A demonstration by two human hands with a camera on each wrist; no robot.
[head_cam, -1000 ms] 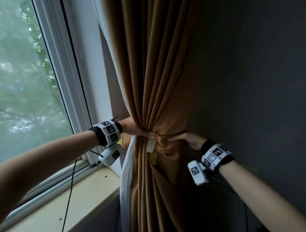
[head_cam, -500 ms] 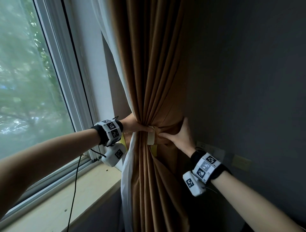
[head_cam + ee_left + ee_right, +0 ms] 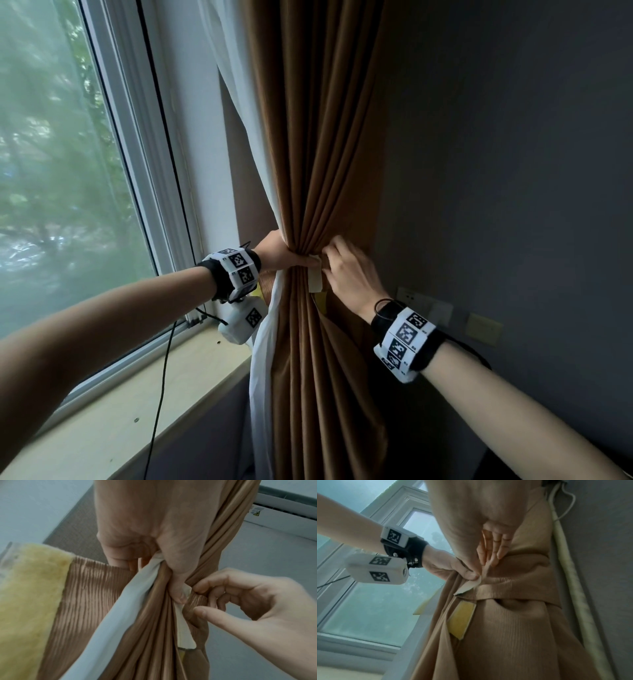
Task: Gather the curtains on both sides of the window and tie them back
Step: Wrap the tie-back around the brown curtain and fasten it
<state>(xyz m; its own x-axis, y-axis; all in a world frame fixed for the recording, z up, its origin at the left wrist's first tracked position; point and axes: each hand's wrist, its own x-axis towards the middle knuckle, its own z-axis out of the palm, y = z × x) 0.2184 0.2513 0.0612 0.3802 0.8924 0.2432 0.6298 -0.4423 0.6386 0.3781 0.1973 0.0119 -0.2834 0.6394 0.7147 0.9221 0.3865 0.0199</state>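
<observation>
A brown curtain (image 3: pixel 318 154) hangs gathered right of the window, with a white sheer curtain (image 3: pixel 263 359) along its left edge. My left hand (image 3: pixel 301 262) grips the bundle at its waist, and the thumb (image 3: pixel 178 588) presses down a cream tab (image 3: pixel 314 282) of the tie-back. My right hand (image 3: pixel 330 263) sits just right of that thumb; its forefinger and thumb pinch the ribbed brown tie-back band (image 3: pixel 195 601). The band (image 3: pixel 513 588) wraps round the bundle. A yellow fuzzy patch (image 3: pixel 462 619) shows below the tab, and another yellow end (image 3: pixel 30 595) hangs loose at the left.
The window frame (image 3: pixel 144 171) and a pale sill (image 3: pixel 137 404) lie to the left. A black cable (image 3: pixel 161 394) drops from my left wrist. The dark wall at right carries sockets (image 3: pixel 424 305) and a beige plate (image 3: pixel 484 329). A wrapped pipe (image 3: pixel 565 574) runs behind the curtain.
My right hand has come from the curtain's right side round to the front and now pinches the band beside my left thumb. The left hand has kept its grip.
</observation>
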